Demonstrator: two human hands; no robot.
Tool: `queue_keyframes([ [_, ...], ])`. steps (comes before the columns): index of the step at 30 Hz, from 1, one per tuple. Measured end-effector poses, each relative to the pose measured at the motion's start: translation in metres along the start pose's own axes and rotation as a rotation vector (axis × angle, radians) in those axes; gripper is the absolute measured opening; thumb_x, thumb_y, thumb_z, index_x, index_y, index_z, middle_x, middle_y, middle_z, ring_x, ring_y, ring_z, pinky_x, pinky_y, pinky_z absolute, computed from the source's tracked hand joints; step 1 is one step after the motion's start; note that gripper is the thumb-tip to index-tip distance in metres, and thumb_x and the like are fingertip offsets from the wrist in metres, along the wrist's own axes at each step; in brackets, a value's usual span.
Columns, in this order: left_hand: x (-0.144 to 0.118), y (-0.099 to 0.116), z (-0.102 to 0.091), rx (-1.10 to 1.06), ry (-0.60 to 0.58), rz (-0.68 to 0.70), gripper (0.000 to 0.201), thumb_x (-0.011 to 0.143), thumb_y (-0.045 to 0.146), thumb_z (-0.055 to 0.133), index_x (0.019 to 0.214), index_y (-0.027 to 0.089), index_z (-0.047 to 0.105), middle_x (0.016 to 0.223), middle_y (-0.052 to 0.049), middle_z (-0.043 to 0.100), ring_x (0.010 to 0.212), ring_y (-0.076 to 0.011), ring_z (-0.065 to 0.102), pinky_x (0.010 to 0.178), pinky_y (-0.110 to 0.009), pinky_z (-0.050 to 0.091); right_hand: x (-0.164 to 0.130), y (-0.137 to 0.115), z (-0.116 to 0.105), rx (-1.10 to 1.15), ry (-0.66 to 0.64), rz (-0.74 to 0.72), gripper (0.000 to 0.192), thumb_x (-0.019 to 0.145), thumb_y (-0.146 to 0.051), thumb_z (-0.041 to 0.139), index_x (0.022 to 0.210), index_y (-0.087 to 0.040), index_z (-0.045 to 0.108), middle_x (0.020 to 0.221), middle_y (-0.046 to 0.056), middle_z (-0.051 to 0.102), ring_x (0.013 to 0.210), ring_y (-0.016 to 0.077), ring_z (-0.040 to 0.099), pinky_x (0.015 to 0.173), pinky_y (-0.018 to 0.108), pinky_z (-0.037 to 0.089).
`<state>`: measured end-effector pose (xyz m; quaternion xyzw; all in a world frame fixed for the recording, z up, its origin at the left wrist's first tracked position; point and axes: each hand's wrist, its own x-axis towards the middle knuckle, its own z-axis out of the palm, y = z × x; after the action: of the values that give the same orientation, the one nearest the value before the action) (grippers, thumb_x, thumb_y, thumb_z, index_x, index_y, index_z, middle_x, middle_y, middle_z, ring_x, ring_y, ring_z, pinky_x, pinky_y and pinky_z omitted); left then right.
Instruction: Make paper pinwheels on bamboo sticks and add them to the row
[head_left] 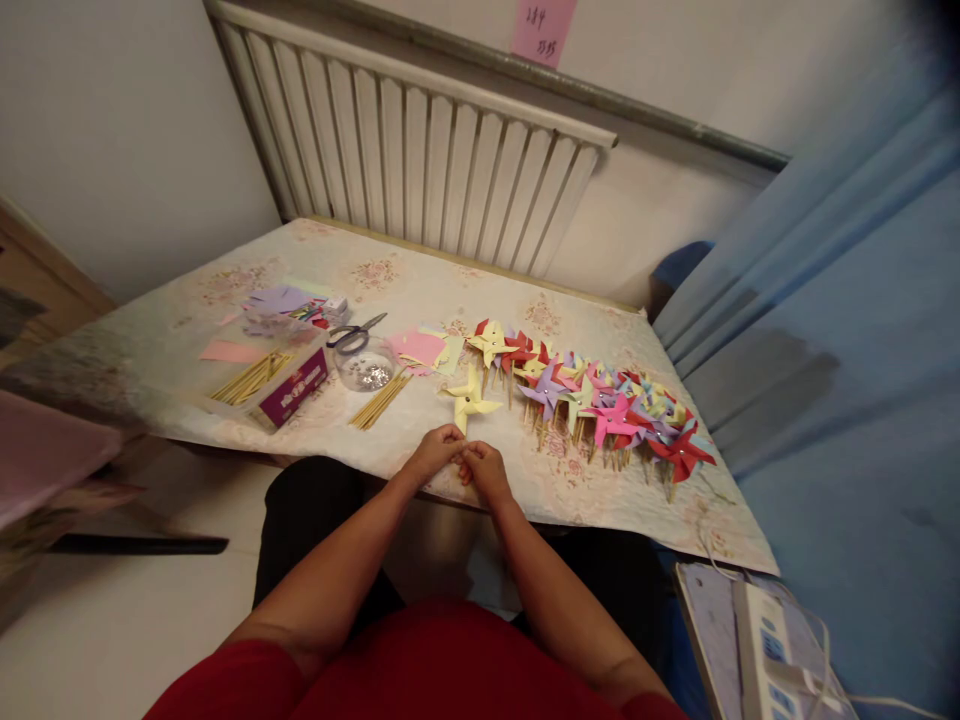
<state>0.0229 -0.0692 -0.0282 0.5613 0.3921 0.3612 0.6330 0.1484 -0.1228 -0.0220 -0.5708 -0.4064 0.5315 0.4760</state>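
A pale yellow paper pinwheel [470, 401] points away from me over the front part of the table, its blades spread. The lower end of its stick runs in between my hands. My left hand [435, 450] and my right hand [486, 470] meet at the table's front edge, fingers closed together around the stick. The fingers hide most of the stick. To the right stand many finished pinwheels [546, 390] in red, pink, purple, yellow and green, packed close together. Loose wooden sticks [379, 402] lie to the left of my hands.
Left of the sticks are a clear bowl of small shiny pieces [373, 374], scissors [352, 335], pink and green paper [418, 347], and a purple-labelled box of sticks [296, 385]. Further back lie purple paper pieces [277, 298]. A power strip [772, 640] sits at lower right, beside a blue curtain [862, 330].
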Motion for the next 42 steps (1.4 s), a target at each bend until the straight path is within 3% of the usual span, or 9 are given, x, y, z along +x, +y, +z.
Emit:
queue_keyframes([
  [42,-0.0005,0.0009,0.0007,0.027,0.016,-0.007,0.017,0.07,0.031,0.063,0.074,0.016,0.055,0.057,0.005,0.054,0.053,-0.0102,0.048,0.055,-0.023,0.036,-0.0041,-0.0073,0.0016,-0.038,0.02,0.021,0.012,0.074,-0.027,0.054,0.067,-0.018,0.056,0.045,-0.005,0.055,0.034,0.0092,0.047,0.038,0.02,0.037],
])
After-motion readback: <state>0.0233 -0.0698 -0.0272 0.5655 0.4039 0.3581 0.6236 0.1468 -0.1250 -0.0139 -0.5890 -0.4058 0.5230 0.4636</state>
